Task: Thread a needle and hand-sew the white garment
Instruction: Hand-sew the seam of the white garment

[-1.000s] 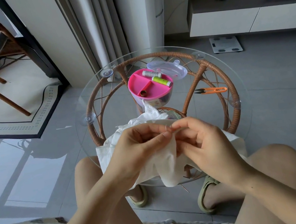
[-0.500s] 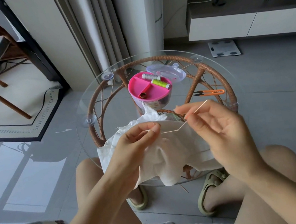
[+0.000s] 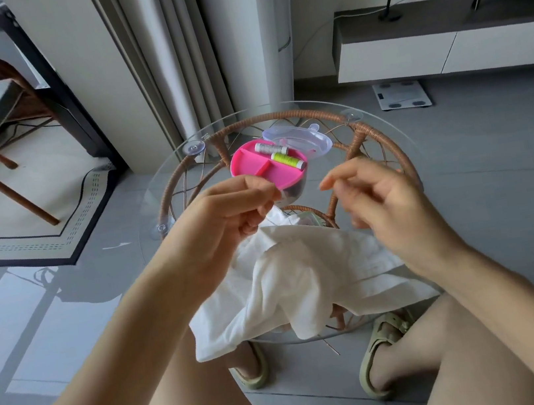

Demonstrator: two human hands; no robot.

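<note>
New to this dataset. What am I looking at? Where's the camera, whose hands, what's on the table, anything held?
No robot: a seated person's two bare hands, filmed by one wide-angle head-worn camera looking forward and down. The left hand and right hand are raised above a round glass table on a rattan base. On it lie the white garment, draped over the near edge, and a pink sewing box holding a grey spool and a lime spool, its clear lid behind. Both hands seem to pinch their fingertips together, but anything held is too fine, and the right hand too blurred, to make out.
</note>
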